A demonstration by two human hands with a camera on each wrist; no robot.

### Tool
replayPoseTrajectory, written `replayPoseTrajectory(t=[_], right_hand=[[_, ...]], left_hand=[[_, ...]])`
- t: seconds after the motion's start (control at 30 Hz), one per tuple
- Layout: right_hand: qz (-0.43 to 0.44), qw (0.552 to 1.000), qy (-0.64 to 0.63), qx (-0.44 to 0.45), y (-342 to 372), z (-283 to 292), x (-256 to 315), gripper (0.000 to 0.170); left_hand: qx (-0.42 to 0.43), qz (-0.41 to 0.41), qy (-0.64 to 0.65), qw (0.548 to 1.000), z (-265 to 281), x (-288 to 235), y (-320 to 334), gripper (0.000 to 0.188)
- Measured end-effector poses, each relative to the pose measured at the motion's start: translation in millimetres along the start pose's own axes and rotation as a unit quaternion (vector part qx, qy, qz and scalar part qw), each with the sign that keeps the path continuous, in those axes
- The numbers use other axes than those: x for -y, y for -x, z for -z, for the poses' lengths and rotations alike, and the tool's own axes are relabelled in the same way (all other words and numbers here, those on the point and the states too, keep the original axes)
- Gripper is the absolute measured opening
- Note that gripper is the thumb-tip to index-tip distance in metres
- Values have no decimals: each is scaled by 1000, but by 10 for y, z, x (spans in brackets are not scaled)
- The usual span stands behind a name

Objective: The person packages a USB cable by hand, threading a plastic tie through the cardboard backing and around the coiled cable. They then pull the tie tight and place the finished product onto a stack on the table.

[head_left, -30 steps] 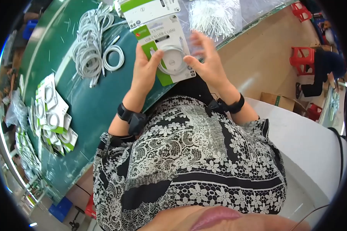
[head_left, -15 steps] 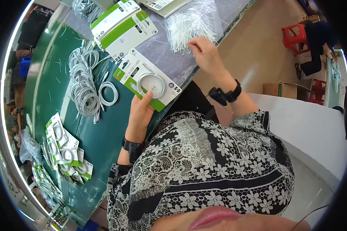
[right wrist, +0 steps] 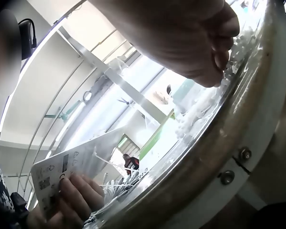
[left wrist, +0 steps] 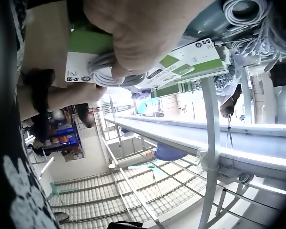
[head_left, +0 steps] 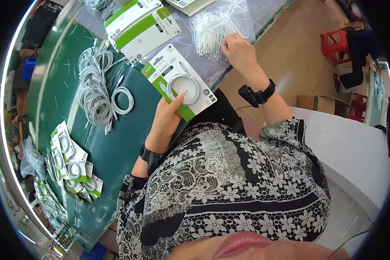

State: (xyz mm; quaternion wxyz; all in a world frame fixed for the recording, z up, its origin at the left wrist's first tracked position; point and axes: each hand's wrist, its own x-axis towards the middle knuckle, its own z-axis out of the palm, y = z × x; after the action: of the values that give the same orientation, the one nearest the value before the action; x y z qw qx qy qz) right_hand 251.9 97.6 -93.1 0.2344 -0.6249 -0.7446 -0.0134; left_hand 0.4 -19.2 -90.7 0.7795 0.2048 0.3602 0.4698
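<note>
1. Head view: left hand (head_left: 167, 117) grips the card (head_left: 184, 86) at its near left edge, thumb on the coiled cable (head_left: 197, 89); right wrist view shows fingers bent behind the card.
2. Card is tilted, coil side up, by the near edge of the table (head_left: 132, 128).
3. Right hand (head_left: 242, 53) is at the right side of the white ties (head_left: 210, 32), fingers bent inward. Cannot tell whether they pinch a tie.
4. Left of the card: cable bundle (head_left: 93, 95) and loose coil (head_left: 122, 112). Far side: card stack (head_left: 143, 39). Near left: carded cables (head_left: 73, 160).
5. Risk, ties: strands lie crossed, so a pull could bring several or drop some off the right edge.
6. Risk, coil: fastening unclear; if the thumb eases, the turns might spring or slip.
7. Risk, card: one-sided hold; a push on the far corner could twist or bend it.
</note>
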Motion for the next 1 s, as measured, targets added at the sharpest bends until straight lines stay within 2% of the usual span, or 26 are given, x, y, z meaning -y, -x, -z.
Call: replayPoseTrajectory(t=[0.07,0.13,0.2,0.23,0.27,0.37,0.4,0.43,0.5,0.53,0.57,0.6,0.63,0.67,0.7,0.8,0.9,1.0], right_hand=[[32,999,-17,-13,-18,53,17,13],[30,997,-64,29,11,177,5,10],[26,991,-109,73,50,233,106,11],[2,979,-173,111,48,289,130,12],[-23,961,-233,146,41,353,134,15],[-42,914,-354,192,2,341,200,18],[-46,891,-404,203,16,315,223,20],[-51,865,-452,214,30,298,260,21],[-39,845,-485,221,57,350,458,19],[-28,830,-509,225,58,408,583,17],[-17,815,-532,230,68,466,699,15],[-16,811,-537,231,83,526,800,15],[72,851,-488,178,99,594,895,17],[160,880,-431,121,102,642,983,18],[160,878,-435,121,93,671,1067,18],[297,880,-371,2,82,722,1276,19],[267,885,-382,-7,165,645,1394,18],[250,889,-382,-10,188,653,1471,16]], left_hand=[[4,-22,31,999,-57,10,-25,42],[-18,-38,49,998,-50,-2,22,43],[46,-41,152,986,-31,-43,33,42],[90,-43,202,974,-43,-45,1,42],[90,-44,202,974,-58,-36,-26,42],[212,14,421,882,-10,-111,-3,28],[205,9,417,885,-2,-123,7,28],[221,29,455,862,-12,-129,-8,22],[254,70,527,808,-57,-154,-42,16],[250,67,523,812,-93,-183,-55,16],[271,69,537,796,-142,-219,-57,15],[291,71,550,780,-186,-250,-58,16],[312,75,562,762,-209,-263,-60,17],[310,73,560,765,-211,-267,-67,17],[313,69,563,762,-211,-269,-75,17],[320,62,568,755,-229,-249,-87,18],[347,63,594,723,-259,-216,-71,19],[365,52,600,710,-207,-157,-106,22]])
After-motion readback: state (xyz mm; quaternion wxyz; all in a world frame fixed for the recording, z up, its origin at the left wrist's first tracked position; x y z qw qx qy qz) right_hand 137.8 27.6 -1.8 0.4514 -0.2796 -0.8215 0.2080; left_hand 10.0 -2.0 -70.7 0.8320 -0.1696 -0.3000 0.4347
